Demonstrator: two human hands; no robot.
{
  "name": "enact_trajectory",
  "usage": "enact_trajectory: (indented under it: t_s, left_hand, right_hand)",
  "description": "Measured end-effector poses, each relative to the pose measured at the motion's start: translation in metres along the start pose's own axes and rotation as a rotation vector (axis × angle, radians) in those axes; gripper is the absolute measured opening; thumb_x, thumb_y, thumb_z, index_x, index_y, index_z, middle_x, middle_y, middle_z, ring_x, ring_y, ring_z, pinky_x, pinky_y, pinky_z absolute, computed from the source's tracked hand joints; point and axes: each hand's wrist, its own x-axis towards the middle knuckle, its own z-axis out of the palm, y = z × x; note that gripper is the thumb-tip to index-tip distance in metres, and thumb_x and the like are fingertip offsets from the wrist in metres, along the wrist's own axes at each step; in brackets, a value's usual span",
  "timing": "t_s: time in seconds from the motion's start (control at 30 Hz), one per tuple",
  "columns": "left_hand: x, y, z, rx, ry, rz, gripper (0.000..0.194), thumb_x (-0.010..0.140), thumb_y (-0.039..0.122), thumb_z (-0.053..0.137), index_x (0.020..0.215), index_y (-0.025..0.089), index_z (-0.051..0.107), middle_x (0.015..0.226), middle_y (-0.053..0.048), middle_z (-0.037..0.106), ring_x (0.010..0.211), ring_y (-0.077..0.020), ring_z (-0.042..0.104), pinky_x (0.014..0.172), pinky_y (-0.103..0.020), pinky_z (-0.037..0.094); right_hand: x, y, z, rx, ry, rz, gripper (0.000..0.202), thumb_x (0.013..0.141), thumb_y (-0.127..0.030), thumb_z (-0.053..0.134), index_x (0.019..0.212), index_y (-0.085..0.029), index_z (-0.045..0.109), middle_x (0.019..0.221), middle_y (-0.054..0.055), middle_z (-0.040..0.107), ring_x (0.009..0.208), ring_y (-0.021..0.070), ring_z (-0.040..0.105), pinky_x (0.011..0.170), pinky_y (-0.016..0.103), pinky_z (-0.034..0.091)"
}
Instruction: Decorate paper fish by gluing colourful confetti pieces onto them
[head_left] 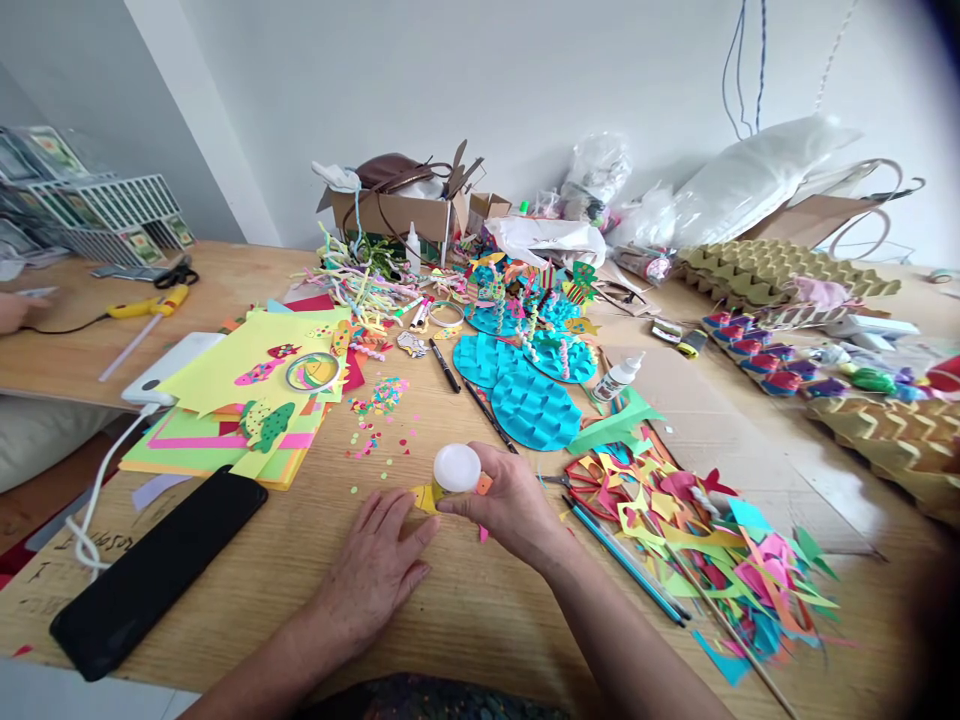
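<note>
The wooden tabletop (480,610) is showing bare boards only in a near strip around the person's arms; everywhere else it is crowding up. To the near left a black case (154,570) is lying slantwise close to the front edge, and beyond it a stack of coloured paper sheets (240,400) is spreading toward the left edge. To the near right a heap of paper scraps (712,540) is sprawling beside two pencils (630,560), closing off that side. Farther back, blue folded paper pieces (532,400) and a cardboard box (397,215) are filling the middle, with egg trays (780,270) along the far right.

The left hand (375,570) is resting flat, fingers together and stretched out, its fingertips pressing on a small yellow paper piece (424,497) lying on the boards at the near middle. The right hand (514,505) is curling closed around a glue bottle (455,470), pinching it between thumb and fingers; the bottle is tipping downward with its white base facing up and its orange part showing by the thumb, just beside the yellow piece. Whether the tip is touching the paper I cannot tell.
</note>
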Motion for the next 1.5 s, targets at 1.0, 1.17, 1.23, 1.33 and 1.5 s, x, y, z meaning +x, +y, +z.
enact_trajectory:
  t_s: [1.0,1.17,1.23,1.33,1.5]
  left_hand:
    - [-0.001,0.000,0.003,0.010,0.029,0.006,0.033,0.075,0.026,0.056,0.107,0.026,0.051,0.111,-0.008,0.045,0.106,-0.0254,0.040,0.088,-0.047,0.038]
    - [0.000,0.001,0.001,-0.009,0.009,-0.005,0.036,0.073,0.025,0.057,0.108,0.026,0.050,0.112,-0.008,0.044,0.106,-0.0255,0.040,0.088,-0.047,0.039]
    - [0.000,0.000,0.000,-0.007,0.008,-0.001,0.036,0.073,0.024,0.058,0.108,0.026,0.050,0.112,-0.008,0.043,0.106,-0.0259,0.040,0.088,-0.048,0.039]
    - [0.000,0.000,0.000,-0.011,0.004,0.006,0.035,0.073,0.024,0.057,0.107,0.026,0.051,0.113,-0.009,0.042,0.106,-0.0262,0.040,0.087,-0.048,0.039]
    - [0.000,0.000,-0.002,-0.035,-0.006,-0.002,0.036,0.074,0.022,0.056,0.109,0.026,0.050,0.114,-0.008,0.041,0.106,-0.0259,0.040,0.088,-0.048,0.039]
  right_hand:
    - [0.009,-0.007,0.005,0.012,-0.026,0.018,0.018,0.062,-0.028,0.068,0.066,-0.017,0.055,0.062,-0.004,0.052,0.060,0.0117,0.049,0.055,0.020,0.033]
    - [0.009,-0.005,0.004,0.007,0.012,0.017,0.017,0.063,-0.027,0.068,0.068,-0.017,0.056,0.064,-0.003,0.054,0.062,0.0124,0.050,0.057,0.021,0.034]
    - [0.009,-0.005,0.005,0.007,0.004,-0.003,0.016,0.064,-0.028,0.067,0.067,-0.017,0.055,0.063,-0.004,0.053,0.061,0.0118,0.049,0.056,0.020,0.034]
    - [0.006,-0.005,0.004,0.013,-0.025,-0.010,0.017,0.064,-0.029,0.067,0.065,-0.017,0.054,0.062,-0.004,0.052,0.060,0.0115,0.049,0.055,0.020,0.033]
    - [0.005,-0.003,-0.002,0.016,0.004,0.007,0.019,0.064,-0.031,0.066,0.067,-0.016,0.055,0.064,-0.003,0.053,0.061,0.0128,0.050,0.055,0.021,0.034]
